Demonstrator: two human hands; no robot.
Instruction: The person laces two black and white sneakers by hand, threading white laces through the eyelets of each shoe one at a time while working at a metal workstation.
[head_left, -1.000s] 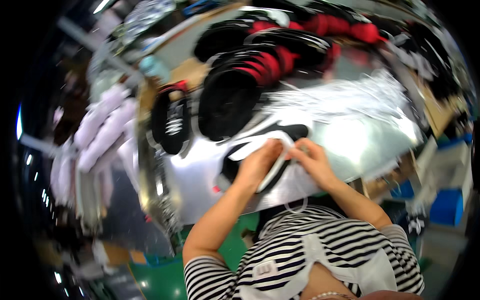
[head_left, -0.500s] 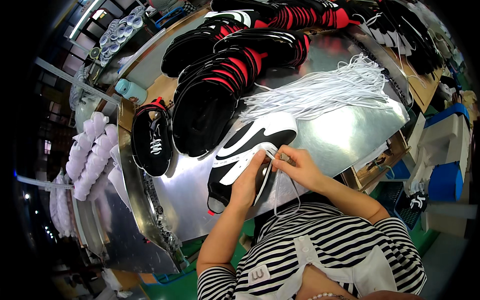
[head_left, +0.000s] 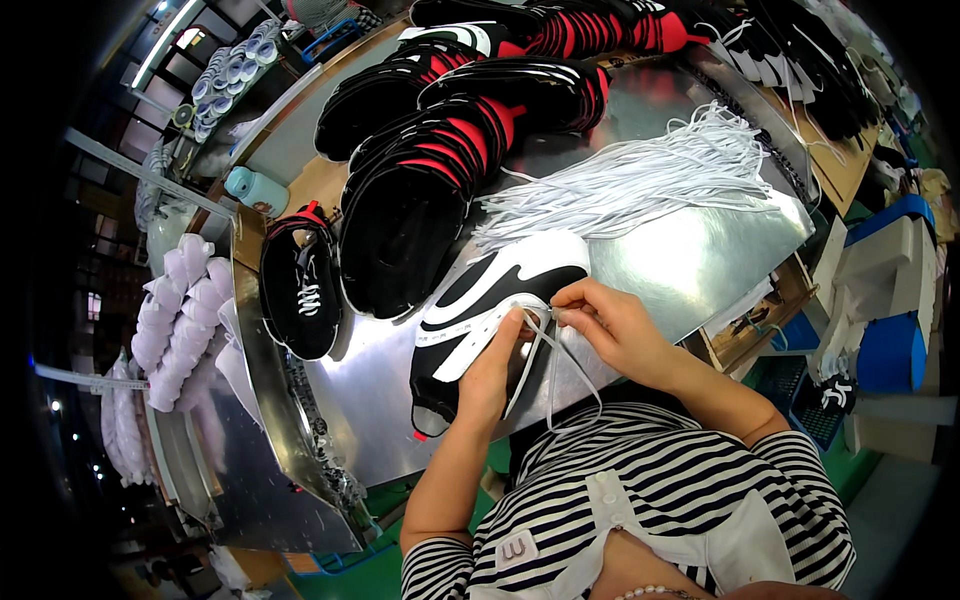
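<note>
Shiny metal table (head_left: 700,260) carries a black-and-white shoe upper (head_left: 490,300) near its front edge. Left hand (head_left: 490,375) presses on it, fingers apparently pinching a thin white lace (head_left: 530,355); right hand (head_left: 610,320) pinches the lace at three o'clock. A bundle of white laces (head_left: 640,180) lies at one o'clock, stacked black-and-red uppers (head_left: 430,170) at eleven.
</note>
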